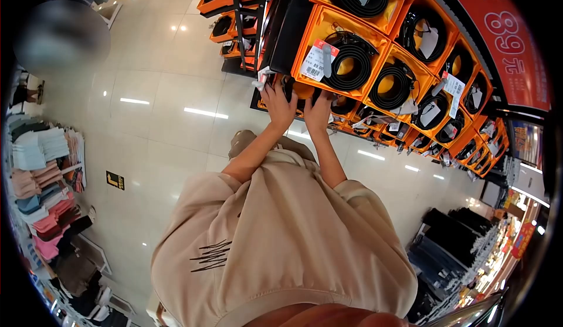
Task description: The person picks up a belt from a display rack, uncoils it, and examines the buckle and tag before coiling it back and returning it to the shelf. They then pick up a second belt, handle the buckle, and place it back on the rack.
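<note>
Both my hands reach into a lower orange box [304, 90] at the near end of a belt display. My left hand [280, 107] is at the box's left side, its fingers curled over a dark strip that looks like part of a black belt. Across from it, my right hand [317, 111] grips the dark material at the right side, its fingertips partly hidden. Directly above, a coiled black belt [347, 64] lies in its own orange box with a red-and-white price tag [319, 61] hanging out.
More coiled belts [392, 85] fill orange boxes along the rack to the right, under a red sign [503, 36]. A second belt rack [234, 19] stands behind on the left. Folded clothes [44, 186] line the far left; dark trousers [443, 239] hang at lower right.
</note>
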`<state>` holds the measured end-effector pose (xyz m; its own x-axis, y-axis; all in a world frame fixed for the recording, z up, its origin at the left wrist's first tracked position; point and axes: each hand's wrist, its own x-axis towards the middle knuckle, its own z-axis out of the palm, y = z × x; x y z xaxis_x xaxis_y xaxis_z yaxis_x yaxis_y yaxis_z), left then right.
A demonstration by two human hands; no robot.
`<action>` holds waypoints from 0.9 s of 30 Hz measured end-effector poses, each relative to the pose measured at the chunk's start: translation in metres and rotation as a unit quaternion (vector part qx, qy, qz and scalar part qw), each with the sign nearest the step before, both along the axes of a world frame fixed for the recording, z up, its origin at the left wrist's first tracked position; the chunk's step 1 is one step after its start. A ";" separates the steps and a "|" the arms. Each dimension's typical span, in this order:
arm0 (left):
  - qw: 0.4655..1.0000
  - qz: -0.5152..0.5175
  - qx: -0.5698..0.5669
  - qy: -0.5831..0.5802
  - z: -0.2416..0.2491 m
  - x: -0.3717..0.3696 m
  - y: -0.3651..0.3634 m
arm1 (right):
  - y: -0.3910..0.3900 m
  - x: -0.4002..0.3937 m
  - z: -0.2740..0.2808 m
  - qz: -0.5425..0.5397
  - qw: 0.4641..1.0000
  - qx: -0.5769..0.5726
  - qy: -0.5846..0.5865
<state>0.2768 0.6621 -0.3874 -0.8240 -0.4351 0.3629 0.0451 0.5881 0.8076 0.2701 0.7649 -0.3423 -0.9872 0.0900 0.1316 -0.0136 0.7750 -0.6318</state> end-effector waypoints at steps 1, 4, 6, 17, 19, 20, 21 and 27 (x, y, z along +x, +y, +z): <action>0.999 -0.004 -0.043 -0.026 -0.004 -0.004 -0.004 | -0.003 -0.003 -0.004 -0.007 1.000 0.013 -0.024; 0.983 -0.065 -0.151 -0.084 -0.017 -0.016 -0.022 | -0.012 -0.013 -0.015 -0.021 0.994 0.108 -0.008; 0.975 -0.087 -0.190 -0.077 -0.022 -0.013 -0.024 | 0.002 -0.022 -0.039 0.012 0.988 0.154 0.030; 0.970 -0.204 -0.108 -0.079 -0.026 0.001 -0.044 | -0.034 -0.017 -0.032 -0.070 0.994 0.082 0.020; 0.972 -0.204 -0.063 -0.094 -0.042 0.011 -0.039 | -0.047 0.002 -0.037 -0.100 0.983 0.103 0.113; 0.956 -0.226 -0.002 -0.185 -0.037 0.021 -0.040 | -0.060 0.012 -0.009 -0.091 0.982 0.021 0.164; 0.927 -0.247 0.055 -0.278 -0.027 0.033 -0.042 | -0.059 0.029 -0.015 -0.100 0.987 -0.120 0.047; 0.394 -0.275 0.757 -0.443 0.066 0.059 -0.067 | -0.082 0.101 0.038 -0.024 0.989 -0.136 0.052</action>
